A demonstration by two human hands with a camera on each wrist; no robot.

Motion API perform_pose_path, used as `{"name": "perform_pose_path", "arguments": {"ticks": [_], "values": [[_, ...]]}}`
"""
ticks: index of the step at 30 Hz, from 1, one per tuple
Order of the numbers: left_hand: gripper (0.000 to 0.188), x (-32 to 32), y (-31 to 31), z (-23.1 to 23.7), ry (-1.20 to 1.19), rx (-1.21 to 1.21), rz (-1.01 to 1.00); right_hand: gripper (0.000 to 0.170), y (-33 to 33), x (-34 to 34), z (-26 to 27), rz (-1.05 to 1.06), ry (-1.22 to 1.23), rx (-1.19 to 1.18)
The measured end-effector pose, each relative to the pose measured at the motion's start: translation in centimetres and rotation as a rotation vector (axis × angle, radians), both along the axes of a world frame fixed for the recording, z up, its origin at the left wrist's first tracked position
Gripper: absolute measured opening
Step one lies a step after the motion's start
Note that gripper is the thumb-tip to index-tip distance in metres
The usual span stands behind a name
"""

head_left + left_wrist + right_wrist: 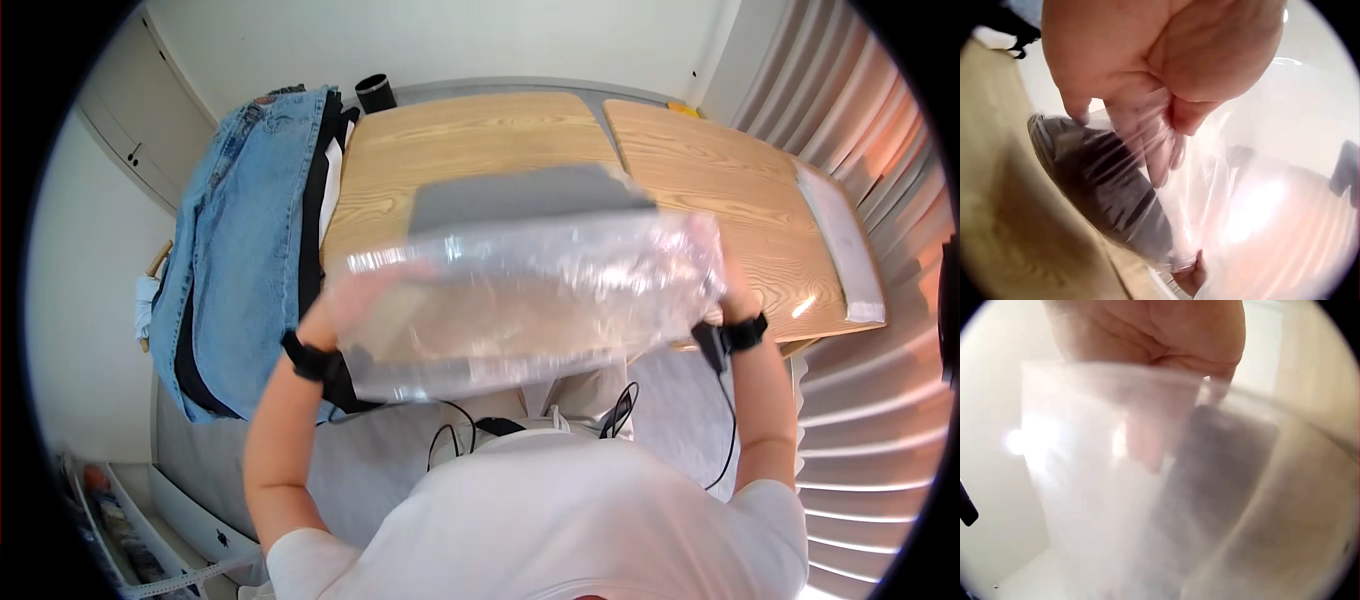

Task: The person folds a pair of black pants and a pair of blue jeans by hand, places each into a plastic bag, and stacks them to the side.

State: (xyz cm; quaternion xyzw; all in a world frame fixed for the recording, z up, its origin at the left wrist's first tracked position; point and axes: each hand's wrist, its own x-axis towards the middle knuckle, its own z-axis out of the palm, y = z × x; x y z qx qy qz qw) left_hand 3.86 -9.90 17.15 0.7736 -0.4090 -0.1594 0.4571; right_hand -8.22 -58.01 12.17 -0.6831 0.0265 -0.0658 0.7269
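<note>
Both hands hold up a clear plastic bag in front of the body, at the table's near edge. My left hand grips its left end; in the left wrist view the thumb and fingers pinch the thin film. At the other end my right hand grips the bag, its fingers seen blurred through the film. A dark grey folded cloth shows inside the plastic in the left wrist view. In the head view a flat grey piece extends beyond the bag's far edge.
Blue jeans and darker clothes are piled along the left of the wooden table. A flat plastic packet lies at the right edge. A black bin stands behind the table, and pleated curtains hang at the right.
</note>
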Motion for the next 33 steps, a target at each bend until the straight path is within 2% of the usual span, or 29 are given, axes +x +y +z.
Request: {"name": "perform_pose_path", "arguments": {"ticks": [1, 2, 3, 5, 6, 7, 9, 10, 12, 13, 15, 16, 17, 19, 20, 21, 22, 23, 24, 25, 27, 28, 29, 31, 32, 33], "values": [[0.031, -0.7, 0.4, -3.0, -0.129, 0.036, -0.064, 0.036, 2.2, -2.0, 0.4, 0.055, 0.033, -0.273], [0.027, -1.5, 0.7, -5.1, -0.258, 0.072, -0.128, 0.031, 3.9, -3.9, -0.9, 0.048, 0.079, -0.078], [0.027, -2.6, 0.9, -5.6, -0.243, 0.073, -0.126, 0.031, 4.1, -4.7, -2.4, 0.052, 0.093, -0.076], [0.033, -4.3, 1.0, -6.0, 0.450, 0.006, 0.163, 0.023, 3.7, -5.4, -4.9, -0.036, 0.090, -0.019], [0.036, -4.0, 1.1, -6.3, 0.261, 0.015, 0.095, 0.023, 3.6, -5.6, -4.9, -0.014, 0.134, 0.051], [0.036, -3.9, 1.2, -6.5, 0.273, 0.019, 0.097, 0.023, 3.5, -5.7, -5.0, -0.012, 0.147, 0.055], [0.040, -3.8, 1.2, -6.4, 0.610, -0.012, 0.106, 0.028, 3.7, -5.7, -4.9, 0.007, 0.142, -0.016], [0.040, -3.9, 1.0, -6.1, 0.610, -0.011, 0.104, 0.028, 4.2, -5.6, -4.1, 0.004, 0.142, -0.015], [0.045, -4.2, 0.3, -5.2, 0.431, -0.121, -0.005, 0.038, 5.2, -5.2, -2.1, 0.120, 0.015, -0.331], [0.045, -4.0, 0.3, -4.9, 0.432, -0.120, -0.006, 0.038, 5.5, -5.3, -1.2, 0.118, 0.017, -0.330], [0.061, -3.4, 0.7, -4.6, 0.441, -0.061, -0.142, 0.044, 5.8, -5.5, -0.2, 0.210, 0.025, -0.125], [0.061, -2.9, 1.0, -4.7, 0.443, -0.060, -0.141, 0.042, 5.1, -5.2, -0.3, 0.303, -0.044, -0.209], [0.059, -2.2, 1.3, -4.8, 0.389, -0.037, -0.181, 0.042, 3.8, -5.0, -1.1, 0.303, -0.044, -0.208], [0.057, -0.9, 0.9, -4.8, 0.330, -0.013, -0.222, 0.042, 3.3, -4.3, -1.0, 0.207, 0.271, -0.384], [0.062, -0.2, 0.6, -4.7, 0.600, -0.043, -0.162, 0.047, 4.3, -3.6, -1.9, -0.106, 0.270, -0.189], [0.072, 0.4, 0.3, -4.4, 0.872, -0.074, -0.096, 0.047, 4.2, -3.0, -1.5, -0.103, 0.263, -0.187], [0.088, 0.7, -0.8, -3.6, 0.932, 0.043, 0.061, 0.049, 3.9, -2.3, -1.2, -0.051, 0.312, -0.195], [0.088, 1.8, -0.8, -4.0, 0.929, 0.044, 0.066, 0.050, 3.4, -1.4, -1.0, 0.002, 0.361, -0.205], [0.087, 3.2, -0.7, -5.0, 1.034, 0.115, 0.103, 0.046, 0.6, -0.2, -3.6, 0.087, 0.428, -0.194], [0.087, 4.0, -0.7, -5.7, 1.136, 0.187, 0.139, 0.046, 0.4, 0.8, -4.7, 0.086, 0.425, -0.192], [0.088, 4.3, -1.3, -5.9, 1.128, 0.179, 0.200, 0.047, 0.1, 1.8, -5.6, 0.006, 0.248, -0.205], [0.086, 4.5, -1.3, -6.1, 1.172, 0.155, 0.228, 0.045, 2.4, 1.2, -3.0, -0.158, 0.407, -0.135], [0.084, 4.5, -1.3, -6.4, 1.220, 0.130, 0.257, 0.045, 2.2, 1.2, -2.9, -0.163, 0.407, -0.133], [0.082, 3.8, -1.4, -5.2, 1.228, 0.144, 0.262, 0.043, 2.0, 1.2, -2.5, -0.121, 0.564, -0.063], [0.079, 3.4, -1.3, -4.7, 1.235, 0.154, 0.270, 0.043, 2.3, 0.8, -2.5, -0.124, 0.570, -0.062], [0.079, 3.1, -1.1, -4.6, 1.240, 0.155, 0.267, 0.043, 3.4, 0.3, -1.8, -0.168, 0.455, 0.004]]}}
